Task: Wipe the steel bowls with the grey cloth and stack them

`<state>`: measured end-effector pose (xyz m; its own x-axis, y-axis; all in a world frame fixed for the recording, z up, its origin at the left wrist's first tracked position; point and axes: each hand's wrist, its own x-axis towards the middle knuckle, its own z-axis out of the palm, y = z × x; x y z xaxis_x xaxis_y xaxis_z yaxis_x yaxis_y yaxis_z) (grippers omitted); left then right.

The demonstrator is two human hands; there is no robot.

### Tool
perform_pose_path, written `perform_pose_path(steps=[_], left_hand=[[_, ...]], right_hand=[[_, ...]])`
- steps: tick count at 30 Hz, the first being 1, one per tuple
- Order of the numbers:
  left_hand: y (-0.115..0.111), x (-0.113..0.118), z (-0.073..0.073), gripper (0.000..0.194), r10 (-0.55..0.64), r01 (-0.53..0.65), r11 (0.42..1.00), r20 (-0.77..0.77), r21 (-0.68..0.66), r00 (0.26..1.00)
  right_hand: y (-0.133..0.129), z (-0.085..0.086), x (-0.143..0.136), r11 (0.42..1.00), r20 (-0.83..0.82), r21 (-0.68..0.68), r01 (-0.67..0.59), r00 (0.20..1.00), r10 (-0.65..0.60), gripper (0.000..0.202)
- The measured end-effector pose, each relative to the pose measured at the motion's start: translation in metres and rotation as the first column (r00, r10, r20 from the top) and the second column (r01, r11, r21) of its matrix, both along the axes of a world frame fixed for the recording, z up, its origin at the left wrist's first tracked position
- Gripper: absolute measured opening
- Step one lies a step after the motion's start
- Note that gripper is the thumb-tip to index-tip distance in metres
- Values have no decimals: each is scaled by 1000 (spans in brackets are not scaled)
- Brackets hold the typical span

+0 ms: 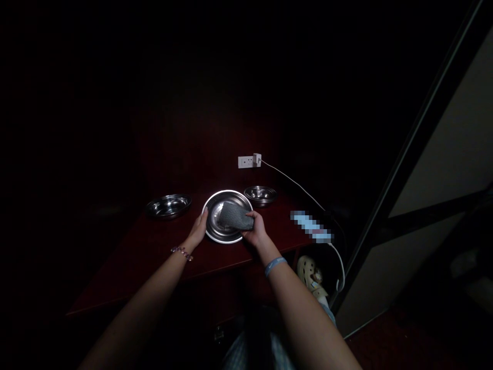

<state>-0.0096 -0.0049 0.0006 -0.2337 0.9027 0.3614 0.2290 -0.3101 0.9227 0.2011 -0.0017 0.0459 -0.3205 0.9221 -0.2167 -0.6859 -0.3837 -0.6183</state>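
Observation:
A shiny metal plate is held up and tilted toward me above the dark red table. My left hand grips its left rim, thumb on the inner side and the other fingers hidden behind. In my right hand is a grey cloth, pinched at its right end and lying across the inside of the plate. The right hand is close to the plate's right rim; whether its hidden fingers also touch the rim I cannot tell.
On the dark red table stand a metal plate at the left and metal bowls, apparently stacked, behind. A white charger sits in the wall socket, its cable running right toward a blurred-out device. A clog-shod foot shows below.

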Motion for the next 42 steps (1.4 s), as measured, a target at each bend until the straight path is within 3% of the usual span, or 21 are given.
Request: perform_pose_path(steps=[6,11,16,20,26,29,33,35,37,39,42], left_hand=[[-1,2,2,61,22,-22,1000,11,14,1000],[0,2,0,65,6,-6,1000,-10,-6,1000],[-1,4,0,71,-2,2,1000,-7,7,1000],[-2,5,3,67,6,-6,1000,27,-4,1000],[-3,4,4,58,7,-6,1000,20,-10,1000],[-3,3,3,58,10,-10,1000,-5,-5,1000],[-1,3,2,60,15,-15,1000,-8,7,1000],[-1,2,1,59,16,-16,1000,-3,13,1000],[0,2,1,60,12,-12,1000,-4,16,1000],[0,2,0,63,9,-9,1000,-6,16,1000],[0,3,0,66,-13,13,1000,-5,8,1000]], right_hand=[[2,1,3,996,-77,-76,49,996,-55,16],[2,1,3,997,-87,-66,38,995,-44,16],[3,0,2,993,-62,76,88,995,-83,14],[1,2,-1,947,-93,259,190,981,-172,15],[5,4,2,906,-103,216,365,931,-350,16],[6,4,2,846,-126,344,407,913,-388,27],[-2,7,1,685,-16,573,450,842,-540,41],[-10,10,2,579,105,705,410,747,-657,45],[-19,12,6,475,229,839,266,619,-751,49],[-26,13,10,406,349,914,16,480,-805,57],[-27,8,13,325,447,867,-378,303,-842,71]])
